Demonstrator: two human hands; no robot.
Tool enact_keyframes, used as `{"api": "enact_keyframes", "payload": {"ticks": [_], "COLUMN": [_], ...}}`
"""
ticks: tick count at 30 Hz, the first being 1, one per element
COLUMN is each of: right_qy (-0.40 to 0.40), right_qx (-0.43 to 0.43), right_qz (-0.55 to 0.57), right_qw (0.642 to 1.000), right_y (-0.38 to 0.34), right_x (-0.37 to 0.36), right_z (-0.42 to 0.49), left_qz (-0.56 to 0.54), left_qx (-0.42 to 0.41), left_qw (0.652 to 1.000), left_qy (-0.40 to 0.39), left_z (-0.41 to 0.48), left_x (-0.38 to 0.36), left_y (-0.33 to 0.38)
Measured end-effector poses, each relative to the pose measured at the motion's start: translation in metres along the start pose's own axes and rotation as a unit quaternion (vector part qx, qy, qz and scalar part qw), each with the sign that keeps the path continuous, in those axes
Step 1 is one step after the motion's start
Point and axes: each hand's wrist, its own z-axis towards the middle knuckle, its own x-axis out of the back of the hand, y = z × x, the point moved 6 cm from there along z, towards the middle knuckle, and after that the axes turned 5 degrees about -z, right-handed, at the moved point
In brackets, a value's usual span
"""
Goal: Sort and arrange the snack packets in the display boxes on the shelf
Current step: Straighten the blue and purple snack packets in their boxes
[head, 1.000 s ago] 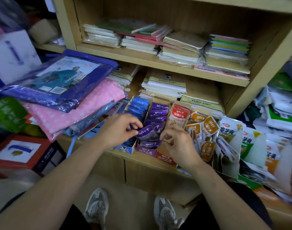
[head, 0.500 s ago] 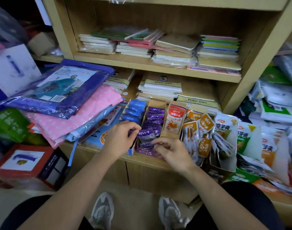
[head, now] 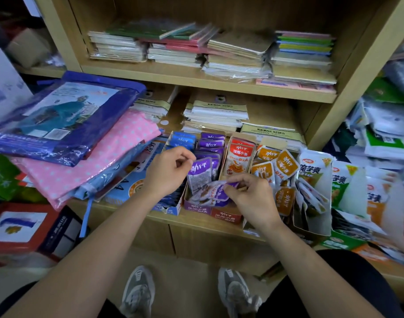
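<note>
The left hand pinched an upright purple packet inside the purple display box. The right hand pinched a flat purple packet at that box's front. A blue box stood just left of it, largely covered by the left hand. A red box and orange packets stood to its right. The flat packet's print was blurred.

Soft, even indoor light is falling from above, casting no hard shadows, while the back of the wooden shelf is sitting dimmer. Faint glare is shining on the blue plastic package. The wide lens is bowing the shelf's uprights outward. The notebook stacks and far-right packets are looking smeared. The central purple packet is reading sharp.
</note>
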Motion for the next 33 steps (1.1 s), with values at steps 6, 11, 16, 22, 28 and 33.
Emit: {"api": "enact_keyframes", "payload": {"ticks": [6,11,16,22,28,33], "right_qy": [-0.025,-0.035,-0.02,0.046,0.033,-0.02], "right_qx": [-0.056,-0.057,-0.049,0.015,0.039,0.043], "right_qz": [0.086,0.122,0.105,0.011,-0.023,0.006], "right_qw": [0.994,0.99,0.993,0.999,0.998,0.999], "right_y": [0.002,-0.006,-0.004,-0.008,-0.003,0.002], "right_x": [-0.007,-0.015,-0.018,-0.028,-0.031,-0.033], "right_z": [0.001,-0.002,-0.001,0.004,0.01,0.01], "left_qz": [-0.065,-0.087,-0.137,0.023,0.157,0.144], "left_qx": [0.011,0.003,0.02,-0.089,-0.152,-0.154], "left_qw": [0.984,0.986,0.971,0.991,0.973,0.977], "left_qy": [-0.168,-0.141,-0.194,-0.096,-0.07,-0.013], "left_z": [-0.016,-0.021,-0.024,-0.014,-0.01,-0.004], "left_x": [-0.004,0.003,0.001,0.001,-0.006,0.0], "left_y": [0.012,0.021,0.02,0.007,0.018,0.024]}}
